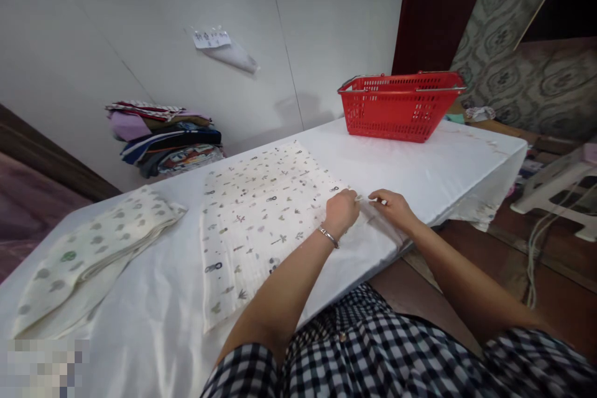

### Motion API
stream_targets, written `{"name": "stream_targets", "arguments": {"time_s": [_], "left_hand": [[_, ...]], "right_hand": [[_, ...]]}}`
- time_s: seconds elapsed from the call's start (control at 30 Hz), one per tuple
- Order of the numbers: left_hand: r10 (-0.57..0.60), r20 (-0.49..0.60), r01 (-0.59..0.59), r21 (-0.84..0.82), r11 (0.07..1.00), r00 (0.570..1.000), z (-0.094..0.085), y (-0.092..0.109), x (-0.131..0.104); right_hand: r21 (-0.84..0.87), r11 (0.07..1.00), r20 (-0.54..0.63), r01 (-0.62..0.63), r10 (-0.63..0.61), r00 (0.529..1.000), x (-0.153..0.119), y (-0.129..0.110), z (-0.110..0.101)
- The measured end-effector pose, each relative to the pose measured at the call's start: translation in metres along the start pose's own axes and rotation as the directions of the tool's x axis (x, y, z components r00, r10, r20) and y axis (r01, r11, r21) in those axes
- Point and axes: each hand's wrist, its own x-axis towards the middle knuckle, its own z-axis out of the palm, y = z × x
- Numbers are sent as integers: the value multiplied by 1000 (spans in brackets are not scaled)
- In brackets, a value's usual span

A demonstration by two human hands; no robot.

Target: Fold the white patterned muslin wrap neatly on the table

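Note:
A pale cloth [261, 211] printed with small plants and figures lies spread on the white-covered table. At its right edge my left hand [342, 210], with a bracelet at the wrist, is closed, and a small white bit shows at its fingertips. Just to the right, my right hand [392, 206] has thumb and fingers pinched near a thin whitish piece; what it holds is too small to name. Another cream cloth [97, 249] with grey spots and one green spot lies folded on the left of the table.
A red plastic basket [396, 109] stands at the table's back right. Stacked folded clothes [168, 137] sit behind the table at the left, by the wall. A plastic stool [564, 193] is on the floor at the right, beyond the table's edge [480, 177].

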Motion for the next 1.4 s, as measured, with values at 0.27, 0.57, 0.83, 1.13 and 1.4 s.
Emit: {"name": "stream_targets", "arguments": {"time_s": [0.27,0.57,0.83,1.13,1.4], "left_hand": [[-22,-29,22,-26,999,999,-7,-2,2],[46,-36,-45,25,999,998,-14,-4,-6],[47,-38,-49,-47,998,998,-8,7,-13],[30,-76,-38,-112,993,997,-8,7,-21],[18,-164,-39,-126,991,986,0,9,-22]], "right_hand": [[-411,906,184,-101,191,964,-8,-7,3],[75,919,169,-388,372,913,0,-18,9],[752,479,224,-452,459,860,-4,-41,13],[742,549,126,-384,448,885,1,-44,12],[606,758,12,-242,295,955,3,-50,9]]}}
